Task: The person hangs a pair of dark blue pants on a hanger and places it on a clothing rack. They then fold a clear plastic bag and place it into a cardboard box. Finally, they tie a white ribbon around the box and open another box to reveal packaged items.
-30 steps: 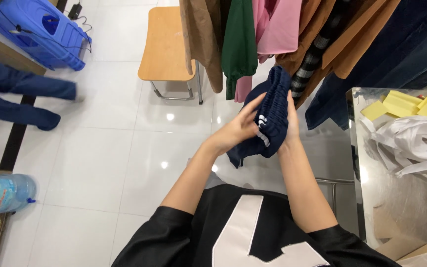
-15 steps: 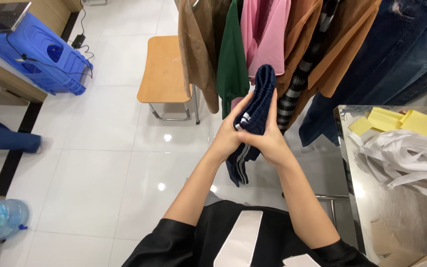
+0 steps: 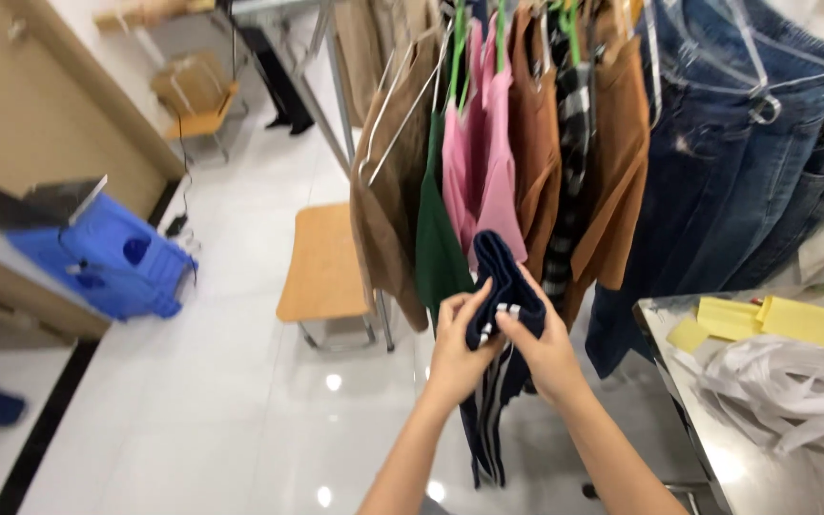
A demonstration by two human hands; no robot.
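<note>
You have lifted the folded navy cloth garment with thin white stripes higher than it was a second ago; it now sits at the centre of your view, right in front of the hanging clothes. Your left hand and right hand are both closed on its upper fold, fingers curled round the edge, the rest dangling toward six o'clock. At twelve o'clock hang a pink shirt and green top; at nine, a wooden stool; at four, a steel table.
</note>
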